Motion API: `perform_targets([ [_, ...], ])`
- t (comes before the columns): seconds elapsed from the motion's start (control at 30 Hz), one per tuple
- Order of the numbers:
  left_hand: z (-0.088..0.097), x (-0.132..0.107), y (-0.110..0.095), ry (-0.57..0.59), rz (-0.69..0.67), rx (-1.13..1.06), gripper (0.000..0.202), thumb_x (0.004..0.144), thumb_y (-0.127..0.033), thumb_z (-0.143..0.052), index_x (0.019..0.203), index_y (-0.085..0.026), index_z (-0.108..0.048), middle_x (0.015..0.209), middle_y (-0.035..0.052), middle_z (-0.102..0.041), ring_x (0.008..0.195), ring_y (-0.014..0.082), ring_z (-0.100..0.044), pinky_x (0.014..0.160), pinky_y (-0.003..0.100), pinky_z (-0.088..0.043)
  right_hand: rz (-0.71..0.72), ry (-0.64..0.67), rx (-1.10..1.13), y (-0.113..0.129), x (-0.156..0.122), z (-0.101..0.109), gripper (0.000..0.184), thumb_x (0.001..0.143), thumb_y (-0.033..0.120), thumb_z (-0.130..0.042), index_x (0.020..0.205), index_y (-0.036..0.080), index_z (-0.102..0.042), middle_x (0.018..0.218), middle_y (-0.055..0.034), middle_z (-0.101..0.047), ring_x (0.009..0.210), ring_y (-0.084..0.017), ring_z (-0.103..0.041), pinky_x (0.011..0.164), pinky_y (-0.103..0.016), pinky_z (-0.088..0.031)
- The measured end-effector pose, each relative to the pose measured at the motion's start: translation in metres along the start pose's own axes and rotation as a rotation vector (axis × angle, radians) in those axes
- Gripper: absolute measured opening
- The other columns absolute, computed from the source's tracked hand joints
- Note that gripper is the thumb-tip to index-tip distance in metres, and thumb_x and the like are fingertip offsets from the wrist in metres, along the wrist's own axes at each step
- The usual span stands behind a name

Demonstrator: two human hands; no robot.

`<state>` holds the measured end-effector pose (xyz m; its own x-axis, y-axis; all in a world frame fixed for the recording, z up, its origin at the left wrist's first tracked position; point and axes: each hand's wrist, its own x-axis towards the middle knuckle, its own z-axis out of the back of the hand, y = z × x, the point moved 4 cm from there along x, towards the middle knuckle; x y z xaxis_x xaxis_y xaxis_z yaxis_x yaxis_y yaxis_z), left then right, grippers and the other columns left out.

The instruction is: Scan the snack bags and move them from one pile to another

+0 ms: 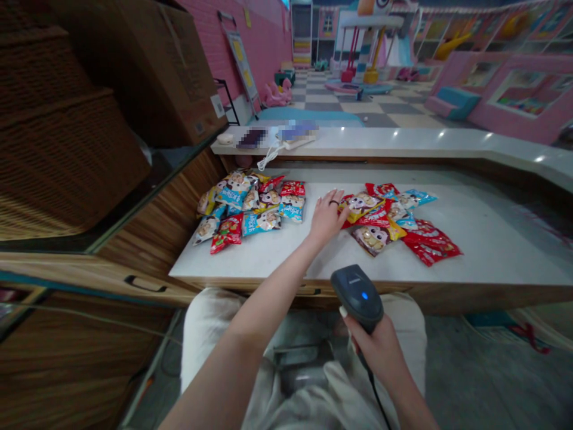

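Observation:
My right hand (373,343) is wrapped round the handle of a dark barcode scanner (356,292), held above my lap. A blue light glows on the scanner's top and a black cord hangs below it. Over the white desk, my left hand (329,215) stretches its fingers out at the left edge of the right-hand pile of snack bags. Its fingertips are by a yellow snack bag (362,205). A red snack bag (432,242) lies at that pile's right side, with blue, brown and red bags between. Another pile of snack bags (262,221) lies to the left.
A raised white ledge (380,140) runs along the desk's back, carrying blurred phone-like devices and a white cable (268,156). At the left stand a cardboard box (179,77) and wicker baskets (67,149). Beyond is a play area with a checkered floor (308,95).

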<state>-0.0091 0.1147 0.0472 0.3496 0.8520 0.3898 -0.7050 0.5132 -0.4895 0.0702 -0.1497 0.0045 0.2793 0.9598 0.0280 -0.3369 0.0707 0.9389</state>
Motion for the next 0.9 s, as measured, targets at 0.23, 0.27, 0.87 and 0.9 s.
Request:
perform_targets([
  [0.23,0.029,-0.024,0.084,-0.004,0.366,0.375,0.071,0.100,-0.033,-0.064,0.164,-0.007,-0.047,0.175,0.0247,-0.038,0.163,0.0441,-0.034,0.134,0.059,-0.024,-0.012,0.025,0.048,-0.003,-0.006,-0.016,0.037,0.088,0.053,-0.075,0.069,0.022,-0.073,0.043,-0.0016,-0.059,0.058,-0.027,-0.071,0.052,-0.028,-0.054],
  [0.27,0.029,-0.025,0.088,0.014,0.366,0.383,0.067,0.100,-0.029,-0.062,0.162,-0.008,-0.050,0.173,0.0244,-0.041,0.162,0.0436,-0.037,0.134,0.058,-0.026,-0.010,0.027,0.049,-0.002,-0.007,-0.017,0.036,0.088,0.053,-0.075,0.069,0.022,-0.073,0.044,-0.0019,-0.060,0.059,-0.027,-0.071,0.053,-0.029,-0.055],
  [0.87,0.066,-0.129,0.106,-0.223,0.806,-1.572,0.038,0.087,-0.026,-0.071,0.125,-0.020,-0.077,0.108,0.0066,-0.084,0.102,0.0236,-0.078,0.093,0.036,-0.063,-0.010,0.092,0.026,0.010,-0.008,-0.022,0.037,0.091,0.053,-0.073,0.069,0.022,-0.073,0.042,-0.0010,-0.059,0.052,-0.025,-0.069,0.046,-0.028,-0.050],
  [0.9,0.067,-0.135,0.109,-0.231,0.841,-1.609,0.035,0.088,-0.026,-0.071,0.122,-0.021,-0.077,0.106,0.0065,-0.084,0.102,0.0240,-0.079,0.092,0.037,-0.064,-0.007,0.102,0.024,0.011,-0.006,-0.025,0.038,0.091,0.054,-0.073,0.070,0.022,-0.073,0.042,-0.0010,-0.059,0.051,-0.025,-0.068,0.045,-0.027,-0.050],
])
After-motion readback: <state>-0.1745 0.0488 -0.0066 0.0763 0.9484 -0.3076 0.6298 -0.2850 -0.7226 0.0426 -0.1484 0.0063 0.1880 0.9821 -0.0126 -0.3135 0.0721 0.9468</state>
